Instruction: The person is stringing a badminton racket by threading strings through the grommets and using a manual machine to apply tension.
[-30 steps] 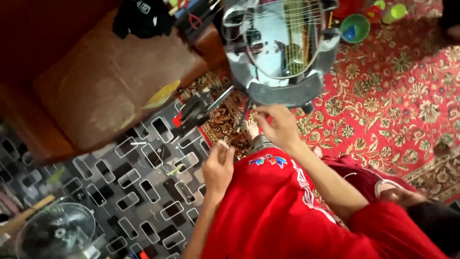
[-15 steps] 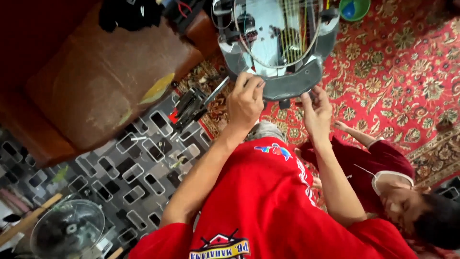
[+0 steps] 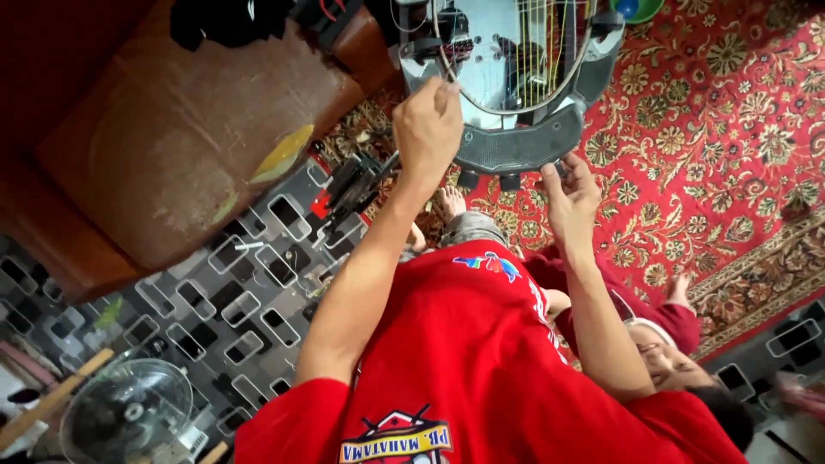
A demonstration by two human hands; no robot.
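A grey racket-stringing machine stands ahead of me with a racket frame clamped on it, partly strung with yellowish strings. My left hand is raised to the frame's near-left rim, fingers pinched on a thin string there. At the machine's lower right edge my right hand has its fingertips on a small dark knob. My red shirt fills the lower part of the view.
A brown cushion lies at left on a black-and-white patterned mat. Black clamp tools rest near the machine's base. A fan sits lower left. Another person in dark red lies on the red carpet at right.
Both hands rose from my lap to the machine. The left hand moved up to the racket rim; the right went to the lower right edge. The person at right shifted lower.
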